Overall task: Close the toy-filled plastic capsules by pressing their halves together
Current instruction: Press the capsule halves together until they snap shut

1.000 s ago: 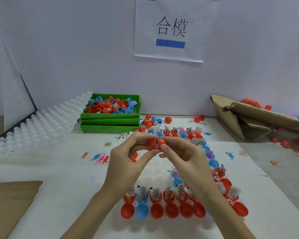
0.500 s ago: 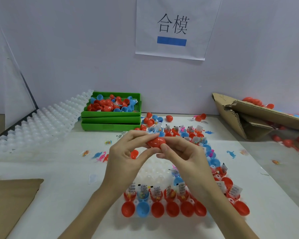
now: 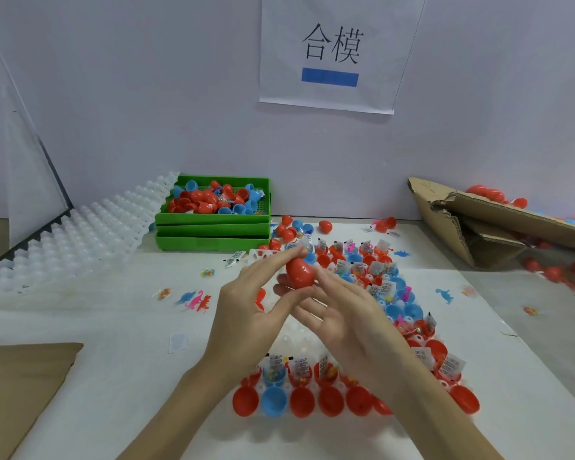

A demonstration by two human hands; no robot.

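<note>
**Hands on a red capsule above the tray**

Both hands are raised over the middle of the bench, and a red capsule (image 3: 300, 273) is held between them. It is pinched by the left hand (image 3: 249, 313), forefinger on top and thumb beneath, while the right hand (image 3: 349, 322) lies against its right side with the fingers half spread and loose. The capsule's long axis is tilted, the narrow end up and away, the broad end toward the right palm. No gap can be made out between the halves, so it is judged closed or very nearly so. Any last squeeze would have to be made along that tilted axis, and the left hand is the one better placed to make it.

Nearest the body, a row of empty half shells (image 3: 301, 401) is seated in a clear plastic tray (image 3: 296, 340), mostly red, one blue. Just behind them, filled halves (image 3: 301, 371) stand open with small toys and paper slips showing. More filled halves (image 3: 375, 270) run up the right side of the tray, beyond the hands, so much work is judged to remain.

Farther off, small toy dinosaurs (image 3: 195, 299) lie loose on the bench. A stack of green trays (image 3: 213, 229) stands by the wall, the top one heaped with red and blue shells. At the right a torn cardboard box (image 3: 472, 224) is seen, with more capsules behind it.
</note>
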